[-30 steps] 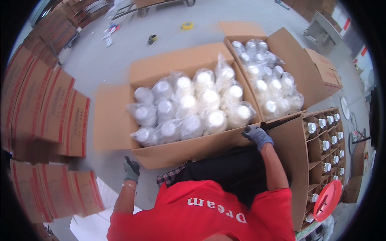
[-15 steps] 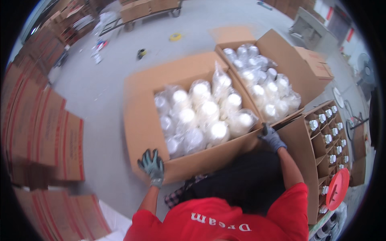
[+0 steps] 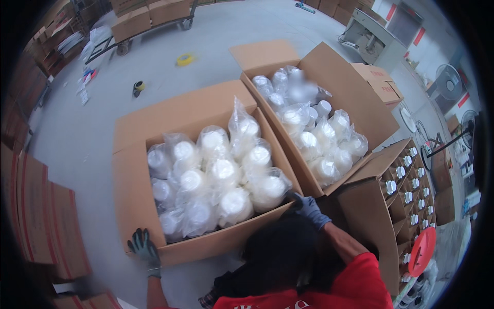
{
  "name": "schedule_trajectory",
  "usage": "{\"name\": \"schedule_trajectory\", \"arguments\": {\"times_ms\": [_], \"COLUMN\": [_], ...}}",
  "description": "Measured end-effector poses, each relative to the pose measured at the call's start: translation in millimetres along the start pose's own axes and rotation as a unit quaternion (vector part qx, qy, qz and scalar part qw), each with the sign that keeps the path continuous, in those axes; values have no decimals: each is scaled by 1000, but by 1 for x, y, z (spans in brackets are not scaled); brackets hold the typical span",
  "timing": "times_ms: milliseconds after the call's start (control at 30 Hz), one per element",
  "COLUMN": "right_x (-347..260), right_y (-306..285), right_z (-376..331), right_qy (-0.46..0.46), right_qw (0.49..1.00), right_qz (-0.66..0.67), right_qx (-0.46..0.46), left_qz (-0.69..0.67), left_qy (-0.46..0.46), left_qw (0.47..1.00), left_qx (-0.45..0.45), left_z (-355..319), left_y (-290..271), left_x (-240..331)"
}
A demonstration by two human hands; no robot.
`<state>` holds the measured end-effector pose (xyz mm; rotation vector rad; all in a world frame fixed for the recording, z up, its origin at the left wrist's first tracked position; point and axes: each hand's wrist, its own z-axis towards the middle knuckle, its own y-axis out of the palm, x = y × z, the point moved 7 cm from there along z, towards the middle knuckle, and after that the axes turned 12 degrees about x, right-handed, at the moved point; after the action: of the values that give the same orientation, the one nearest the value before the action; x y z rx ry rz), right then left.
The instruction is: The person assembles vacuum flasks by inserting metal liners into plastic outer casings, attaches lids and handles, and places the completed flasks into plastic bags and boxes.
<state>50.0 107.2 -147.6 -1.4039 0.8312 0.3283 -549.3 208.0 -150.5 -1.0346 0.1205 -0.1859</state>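
Observation:
A large open cardboard box (image 3: 130, 177) full of clear plastic bags stands in front of me. The bags hold stacks of round white things, perhaps cups or lids (image 3: 225, 172). My left hand (image 3: 144, 249), in a grey-green glove, lies with fingers spread on the box's near left corner. My right hand (image 3: 311, 211), in a grey-blue glove, is closed on the rim at its near right corner; some of its fingertips are hidden. Right beside this box stands a second open cardboard box (image 3: 280, 135) with similar bagged white stacks.
At the right, a divided carton (image 3: 368, 213) holds several silver-capped bottles (image 3: 408, 197), with a red round lid (image 3: 422, 251) at its near end. Stacked cartons (image 3: 41, 211) line the left. Tape rolls (image 3: 184, 59) lie on the floor, a loaded cart (image 3: 154, 31) behind. A fan (image 3: 446, 82) stands far right.
My view has shifted, so the boxes appear lower and further left. Both hands stay at the same corners of the near box.

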Motion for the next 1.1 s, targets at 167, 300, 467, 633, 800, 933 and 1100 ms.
{"name": "schedule_trajectory", "arguments": {"times_ms": [167,300,467,633,800,933,1100], "right_x": [-33,-86,-130,-184,-83,4,66], "right_y": [53,80,128,146,117,195,210], "right_z": [55,125,212,258,293,356,379], "right_qy": [19,10,-55,-219,-46,15,248], "right_qw": [996,999,995,962,955,978,869], "right_qz": [-84,-50,-84,37,154,116,419], "right_qx": [-11,-10,11,158,250,172,-86], "left_qz": [7,36,156,257,-137,-742,-756], "left_qy": [0,-14,-112,-419,-614,-624,-522], "left_qw": [1000,998,974,869,773,245,378], "left_qx": [-28,-49,-118,-57,75,-4,119], "left_z": [76,121,209,215,105,28,26], "left_y": [26,83,123,166,177,240,172], "left_x": [-43,-115,-144,-227,-189,-99,-101]}}
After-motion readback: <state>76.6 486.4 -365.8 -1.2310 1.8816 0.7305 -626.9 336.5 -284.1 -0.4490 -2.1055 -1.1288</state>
